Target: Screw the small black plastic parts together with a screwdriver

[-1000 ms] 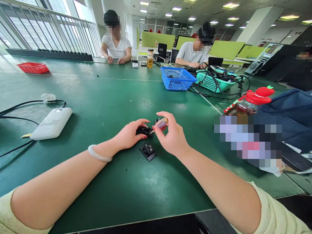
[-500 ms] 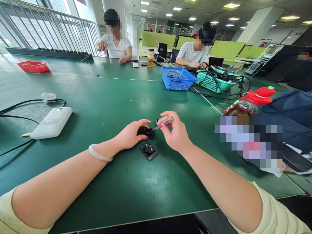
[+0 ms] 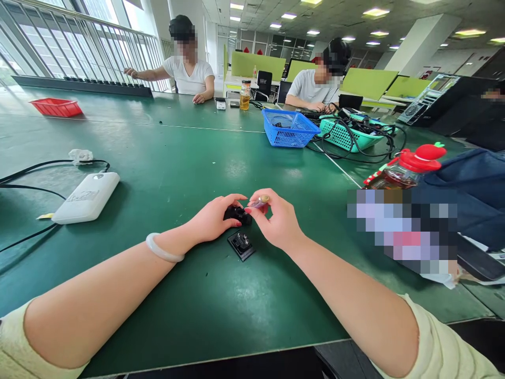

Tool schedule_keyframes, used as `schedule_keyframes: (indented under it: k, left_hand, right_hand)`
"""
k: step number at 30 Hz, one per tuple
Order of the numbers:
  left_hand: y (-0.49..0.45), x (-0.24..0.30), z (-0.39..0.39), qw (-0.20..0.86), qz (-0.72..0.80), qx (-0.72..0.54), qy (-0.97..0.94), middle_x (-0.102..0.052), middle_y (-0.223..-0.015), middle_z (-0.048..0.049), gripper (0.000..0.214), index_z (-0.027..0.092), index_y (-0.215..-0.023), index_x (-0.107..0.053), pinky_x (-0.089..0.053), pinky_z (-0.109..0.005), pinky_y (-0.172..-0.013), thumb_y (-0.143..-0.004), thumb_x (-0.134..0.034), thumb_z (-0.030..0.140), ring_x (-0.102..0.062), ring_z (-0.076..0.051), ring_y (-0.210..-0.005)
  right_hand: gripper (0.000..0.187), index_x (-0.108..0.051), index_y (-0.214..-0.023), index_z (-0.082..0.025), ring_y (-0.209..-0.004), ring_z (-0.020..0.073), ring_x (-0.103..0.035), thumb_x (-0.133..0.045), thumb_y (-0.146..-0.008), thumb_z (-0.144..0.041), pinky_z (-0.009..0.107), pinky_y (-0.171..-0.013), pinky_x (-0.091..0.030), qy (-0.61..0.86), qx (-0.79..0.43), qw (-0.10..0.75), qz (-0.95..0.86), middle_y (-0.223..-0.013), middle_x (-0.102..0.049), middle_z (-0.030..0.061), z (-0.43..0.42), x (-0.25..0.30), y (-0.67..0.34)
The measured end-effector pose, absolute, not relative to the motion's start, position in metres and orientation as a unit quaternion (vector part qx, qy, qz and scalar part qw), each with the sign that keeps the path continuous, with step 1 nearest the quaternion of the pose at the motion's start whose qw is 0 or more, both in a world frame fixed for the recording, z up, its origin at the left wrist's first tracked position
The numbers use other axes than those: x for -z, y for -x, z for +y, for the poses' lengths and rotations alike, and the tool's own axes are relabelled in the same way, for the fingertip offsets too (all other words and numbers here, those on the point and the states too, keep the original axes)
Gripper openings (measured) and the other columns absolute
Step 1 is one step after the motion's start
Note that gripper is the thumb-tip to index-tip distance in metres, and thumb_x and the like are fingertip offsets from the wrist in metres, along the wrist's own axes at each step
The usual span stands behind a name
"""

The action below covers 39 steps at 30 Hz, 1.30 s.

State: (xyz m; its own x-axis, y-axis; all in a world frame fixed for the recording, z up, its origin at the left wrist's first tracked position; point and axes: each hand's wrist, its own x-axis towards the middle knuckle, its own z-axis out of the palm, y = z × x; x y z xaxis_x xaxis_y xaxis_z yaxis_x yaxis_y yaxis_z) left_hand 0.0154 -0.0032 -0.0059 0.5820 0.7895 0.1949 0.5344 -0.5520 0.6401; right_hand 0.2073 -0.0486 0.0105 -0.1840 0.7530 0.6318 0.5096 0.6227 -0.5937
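Note:
My left hand (image 3: 215,217) grips a small black plastic part (image 3: 238,215) against the table, thumb on the near side and fingers over the far side. In my right hand (image 3: 276,217) is a screwdriver (image 3: 260,202) with a clear handle and a tan end cap, pinched between thumb and fingers. Its tip points left at the black part; my fingers hide the exact contact. Just in front of both hands lies a second black piece (image 3: 241,246), a flat square base with raised bits and small metal parts on top.
A white power bank (image 3: 87,197) with black cables lies at left. Farther back stand a red basket (image 3: 57,107), a blue basket (image 3: 291,129) and a green basket (image 3: 347,134) full of cables. A red-lidded bottle (image 3: 406,168) is at right. Two people sit across the table.
My right hand has moved left and slightly down, bringing the screwdriver closer to the black part. My left hand keeps its hold. Across the table, one person's arm has stretched out sideways.

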Motion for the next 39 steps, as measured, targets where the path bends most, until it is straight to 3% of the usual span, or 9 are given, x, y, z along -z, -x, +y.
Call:
schedule_keyframes:
  k: [10,18,27,34,39]
  left_hand:
    - [-0.016,0.004,-0.005,0.234,0.404,-0.261,-0.845,-0.067,-0.114,-0.0031,0.051,0.026,-0.128,-0.054,-0.047,-0.043,-0.097,-0.078,-0.066,0.027,-0.06,-0.024,-0.106]
    - [-0.015,0.003,-0.004,0.242,0.393,-0.268,-0.845,-0.067,-0.116,-0.0037,0.05,0.026,-0.127,-0.053,-0.047,-0.044,-0.095,-0.079,-0.065,0.03,-0.061,-0.024,-0.104]
    - [-0.017,-0.001,-0.004,0.256,0.41,-0.282,-0.829,-0.068,-0.114,-0.0039,0.049,0.026,-0.124,-0.055,-0.047,-0.046,-0.097,-0.077,-0.066,0.031,-0.061,-0.025,-0.105]
    - [-0.016,-0.004,-0.007,0.228,0.425,-0.32,-0.815,-0.067,-0.118,-0.0036,0.049,0.026,-0.126,-0.053,-0.047,-0.044,-0.097,-0.079,-0.064,0.03,-0.059,-0.024,-0.108]
    - [-0.015,-0.006,-0.007,0.181,0.469,-0.343,-0.794,-0.066,-0.121,-0.0029,0.052,0.028,-0.132,-0.048,-0.046,-0.044,-0.097,-0.081,-0.062,0.026,-0.055,-0.025,-0.114]
  right_hand:
    - [0.008,-0.061,-0.085,-0.023,-0.06,0.0119,-0.057,-0.065,-0.083,-0.029,0.025,-0.059,-0.046,0.476,-0.196,0.486,-0.706,-0.077,-0.067,-0.0016,-0.044,-0.016,-0.209]
    - [0.008,-0.059,-0.097,-0.023,-0.073,0.0138,-0.065,-0.057,-0.089,-0.025,0.026,-0.066,-0.049,0.413,-0.159,0.537,-0.718,-0.09,-0.072,0.0015,-0.055,-0.019,-0.209]
    - [0.004,-0.061,-0.087,-0.023,-0.06,0.0113,-0.057,-0.062,-0.087,-0.027,0.026,-0.059,-0.046,0.459,-0.186,0.493,-0.716,-0.084,-0.072,-0.0005,-0.052,-0.023,-0.214]
    - [0.006,-0.061,-0.092,-0.025,-0.08,0.017,-0.067,-0.061,-0.089,-0.031,0.031,-0.067,-0.053,0.407,-0.148,0.58,-0.69,-0.093,-0.072,0.0021,-0.057,-0.024,-0.218]
    - [0.008,-0.062,-0.094,-0.025,-0.084,0.0185,-0.067,-0.06,-0.089,-0.032,0.032,-0.069,-0.053,0.456,-0.086,0.585,-0.666,-0.094,-0.072,0.0027,-0.05,-0.021,-0.227]
